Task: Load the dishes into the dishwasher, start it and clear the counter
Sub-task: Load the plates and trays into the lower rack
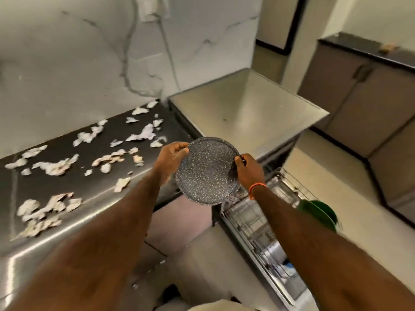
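Observation:
A round dark speckled plate [206,171] is held in the air between my two hands, above the gap between counter and dishwasher. My left hand [171,156] grips its upper left rim. My right hand [248,169] grips its right rim; an orange band circles that wrist. Below and to the right, the dishwasher's wire rack [253,221] is pulled out over the open door. A green dish [318,213] stands at the rack's right side. The steel dishwasher top [247,108] lies behind the plate.
Several torn paper scraps [56,166] litter the dark steel counter [89,191] on the left. A marble wall [89,52] backs it. Grey cabinets [363,104] with a dark top stand at the right across a pale floor [325,167].

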`<state>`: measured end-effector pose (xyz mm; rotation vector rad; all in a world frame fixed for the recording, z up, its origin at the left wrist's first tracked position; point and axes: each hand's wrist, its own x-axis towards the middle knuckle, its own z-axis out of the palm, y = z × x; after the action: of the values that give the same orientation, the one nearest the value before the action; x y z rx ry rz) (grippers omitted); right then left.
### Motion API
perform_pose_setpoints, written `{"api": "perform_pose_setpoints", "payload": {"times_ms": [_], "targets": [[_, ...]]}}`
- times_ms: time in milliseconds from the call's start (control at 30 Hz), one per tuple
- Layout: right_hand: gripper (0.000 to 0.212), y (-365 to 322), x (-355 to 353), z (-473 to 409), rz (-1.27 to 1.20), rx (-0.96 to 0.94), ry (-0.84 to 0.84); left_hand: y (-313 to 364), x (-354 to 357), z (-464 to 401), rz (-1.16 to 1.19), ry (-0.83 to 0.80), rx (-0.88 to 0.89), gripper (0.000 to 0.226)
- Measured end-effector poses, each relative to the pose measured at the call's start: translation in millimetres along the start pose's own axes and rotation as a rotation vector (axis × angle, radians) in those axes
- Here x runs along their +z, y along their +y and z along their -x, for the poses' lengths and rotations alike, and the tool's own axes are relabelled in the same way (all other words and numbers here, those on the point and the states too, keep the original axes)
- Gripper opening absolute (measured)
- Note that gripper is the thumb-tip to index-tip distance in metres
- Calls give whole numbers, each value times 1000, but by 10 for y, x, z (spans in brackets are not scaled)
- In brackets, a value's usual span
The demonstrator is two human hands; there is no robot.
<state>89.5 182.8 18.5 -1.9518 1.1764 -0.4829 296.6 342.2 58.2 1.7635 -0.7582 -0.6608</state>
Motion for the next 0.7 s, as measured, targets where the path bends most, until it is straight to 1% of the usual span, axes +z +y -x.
{"api": "perform_pose_setpoints", "payload": {"times_ms": [133, 333, 400, 500, 600, 633, 700], "targets": [[37, 604, -510, 18, 15, 130, 114, 201, 887, -297, -38, -129, 2, 24], [23, 1433, -874, -167, 97, 342, 202, 213, 1987, -748, -133, -372, 34, 26], [21, 1655, -971, -256, 113, 417, 219, 201, 2353, -908, -174, -425, 62, 27], [17, 2044, -1092, -439, 105, 520, 249, 113, 2947, -1214, -225, -482, 88, 27], [18, 2462, -1204, -669, 45, 626, 316, -6, 3594, -1535, -335, -557, 123, 30], [19, 2459, -1221, -627, 26, 629, 314, -9, 3652, -1505, -361, -540, 153, 30], [19, 2676, -1252, -726, 16, 668, 330, -68, 3974, -1596, -393, -527, 187, 30]]}}
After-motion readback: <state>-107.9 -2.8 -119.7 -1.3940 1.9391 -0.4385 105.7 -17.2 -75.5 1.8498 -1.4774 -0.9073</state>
